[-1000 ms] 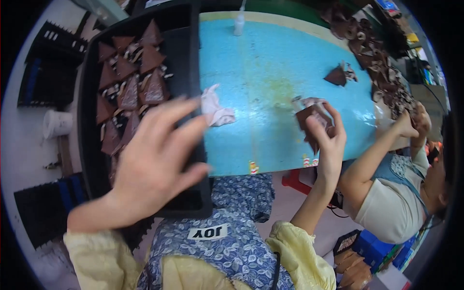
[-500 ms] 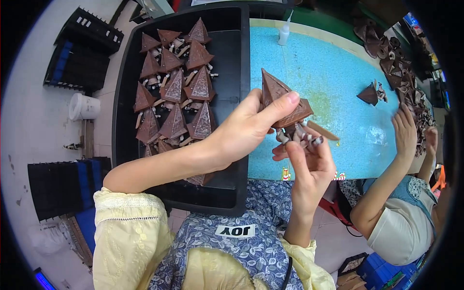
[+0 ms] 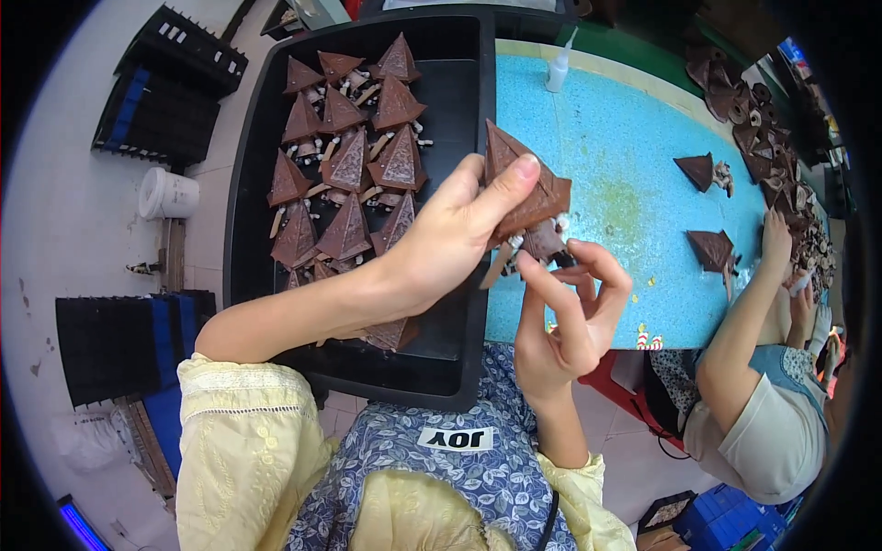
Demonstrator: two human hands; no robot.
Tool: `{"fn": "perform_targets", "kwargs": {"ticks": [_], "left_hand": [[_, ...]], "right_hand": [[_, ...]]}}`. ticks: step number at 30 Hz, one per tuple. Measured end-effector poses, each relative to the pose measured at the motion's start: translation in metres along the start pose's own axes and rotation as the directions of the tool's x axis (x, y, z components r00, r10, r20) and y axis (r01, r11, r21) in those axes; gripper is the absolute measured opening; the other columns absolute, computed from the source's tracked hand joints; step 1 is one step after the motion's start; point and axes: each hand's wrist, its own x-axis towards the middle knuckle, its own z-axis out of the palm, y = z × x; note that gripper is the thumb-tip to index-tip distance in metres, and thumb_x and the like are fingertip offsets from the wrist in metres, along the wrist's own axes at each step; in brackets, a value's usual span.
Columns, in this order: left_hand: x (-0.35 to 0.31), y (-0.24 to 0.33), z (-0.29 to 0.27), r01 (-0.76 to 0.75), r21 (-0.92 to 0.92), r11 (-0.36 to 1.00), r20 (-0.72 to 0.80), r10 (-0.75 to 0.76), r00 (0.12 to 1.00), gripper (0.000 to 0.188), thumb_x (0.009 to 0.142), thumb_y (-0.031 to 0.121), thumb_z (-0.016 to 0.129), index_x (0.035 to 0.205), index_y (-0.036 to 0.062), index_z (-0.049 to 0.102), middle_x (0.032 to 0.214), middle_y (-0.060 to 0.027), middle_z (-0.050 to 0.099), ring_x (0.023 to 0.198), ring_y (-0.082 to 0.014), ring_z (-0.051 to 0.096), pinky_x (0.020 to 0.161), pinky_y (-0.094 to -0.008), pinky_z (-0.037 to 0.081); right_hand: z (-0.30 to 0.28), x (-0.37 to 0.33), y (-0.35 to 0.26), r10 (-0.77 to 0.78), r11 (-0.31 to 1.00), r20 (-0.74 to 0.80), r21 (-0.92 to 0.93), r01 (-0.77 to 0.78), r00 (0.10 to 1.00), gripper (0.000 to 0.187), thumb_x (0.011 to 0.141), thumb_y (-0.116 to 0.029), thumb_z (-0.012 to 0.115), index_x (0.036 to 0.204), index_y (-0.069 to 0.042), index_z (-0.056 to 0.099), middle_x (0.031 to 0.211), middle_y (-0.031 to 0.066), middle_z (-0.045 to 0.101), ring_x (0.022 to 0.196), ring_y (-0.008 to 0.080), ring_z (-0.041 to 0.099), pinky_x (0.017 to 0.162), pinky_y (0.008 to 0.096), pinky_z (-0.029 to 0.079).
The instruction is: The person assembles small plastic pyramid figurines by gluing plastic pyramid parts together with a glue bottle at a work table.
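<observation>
A small figurine point(image 3: 544, 241) with a brown, pointed, faceted hat point(image 3: 524, 184) is held up over the blue table, by the black tray's right edge. My left hand point(image 3: 450, 220) is closed round the hat, thumb on top. Below the hat show a brown body, small pale and dark limbs, and a tan stick point(image 3: 497, 267). At the figurine's lower end, my right hand point(image 3: 574, 317) has its thumb and a finger on the body and legs; its other fingers curl behind. Similar figurines point(image 3: 347, 165) lie in rows in the black tray point(image 3: 450, 92) under and beyond my left forearm.
Two similar figurines point(image 3: 695, 172) lie on the blue table point(image 3: 634, 119), near a co-worker's hand point(image 3: 776, 243). Brown parts point(image 3: 749, 110) are heaped along the far right edge. A nozzle bottle point(image 3: 558, 66) stands at the back; a white bucket point(image 3: 169, 196) is on the floor left.
The figurine has been turned in my hands: its stick now points down-left instead of right. A second figurine now shows by the co-worker, whose hand has moved toward the parts heap.
</observation>
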Motion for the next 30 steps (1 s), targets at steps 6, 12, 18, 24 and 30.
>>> {"fn": "perform_targets", "kwargs": {"ticks": [6, 12, 18, 24, 30], "left_hand": [[0.058, 0.046, -0.047, -0.028, 0.435, 0.900, -0.156, 0.106, 0.982, 0.050, 0.096, 0.044, 0.047, 0.097, -0.0062, 0.050, 0.097, -0.0188, 0.063, 0.079, -0.0160, 0.066, 0.037, -0.0232, 0.037], [0.147, 0.056, -0.119, 0.011, 0.884, 0.467, -0.190, 0.337, 0.922, 0.064, 0.091, 0.052, 0.048, 0.082, -0.0078, 0.067, 0.074, -0.0238, 0.065, 0.078, -0.0302, 0.067, 0.063, -0.0384, 0.050], [0.184, 0.019, -0.156, 0.061, 0.994, -0.094, 0.000, 0.545, 0.839, 0.051, 0.096, 0.045, 0.041, 0.098, -0.0041, 0.056, 0.083, -0.0268, 0.065, 0.084, -0.0463, 0.063, 0.075, -0.0529, 0.050], [0.164, 0.037, -0.120, 0.116, 0.781, -0.613, 0.238, 0.464, 0.853, 0.031, 0.095, 0.033, 0.047, 0.097, 0.0031, 0.054, 0.077, -0.0165, 0.067, 0.071, -0.0364, 0.067, 0.058, -0.0448, 0.055], [0.116, 0.061, -0.081, -0.013, 0.918, -0.398, 0.254, 0.560, 0.789, 0.025, 0.094, 0.029, 0.047, 0.103, 0.0096, 0.060, 0.089, -0.0164, 0.066, 0.084, -0.0377, 0.062, 0.071, -0.0471, 0.050]], "right_hand": [[-0.022, -0.004, 0.023, 0.272, 0.962, -0.126, 0.010, -0.273, 0.954, 0.030, 0.074, 0.014, 0.064, 0.101, 0.000, 0.063, 0.117, 0.0165, 0.049, 0.087, 0.0194, 0.058, 0.073, 0.0263, 0.048], [-0.053, 0.008, 0.061, 0.429, 0.897, -0.264, 0.007, -0.443, 0.864, 0.016, 0.084, 0.007, 0.060, 0.099, 0.003, 0.062, 0.113, 0.0139, 0.054, 0.095, 0.0167, 0.057, 0.071, 0.0260, 0.049], [-0.106, 0.024, 0.126, 0.297, 0.831, -0.394, -0.343, -0.438, 0.870, 0.021, 0.084, 0.000, 0.064, 0.105, 0.001, 0.061, 0.107, 0.0113, 0.057, 0.095, 0.0191, 0.057, 0.075, 0.0298, 0.049], [-0.158, 0.045, 0.215, 0.371, 0.504, -0.426, -0.654, -0.564, 0.825, 0.063, 0.076, -0.040, 0.075, 0.116, 0.003, 0.055, 0.112, 0.0252, 0.051, 0.109, 0.0360, 0.043, 0.093, 0.0434, 0.038], [-0.144, 0.020, 0.210, 0.448, 0.722, -0.289, -0.441, -0.533, 0.846, 0.041, 0.075, -0.022, 0.078, 0.105, 0.002, 0.063, 0.098, 0.0174, 0.062, 0.083, 0.0198, 0.061, 0.070, 0.0274, 0.051]]}}
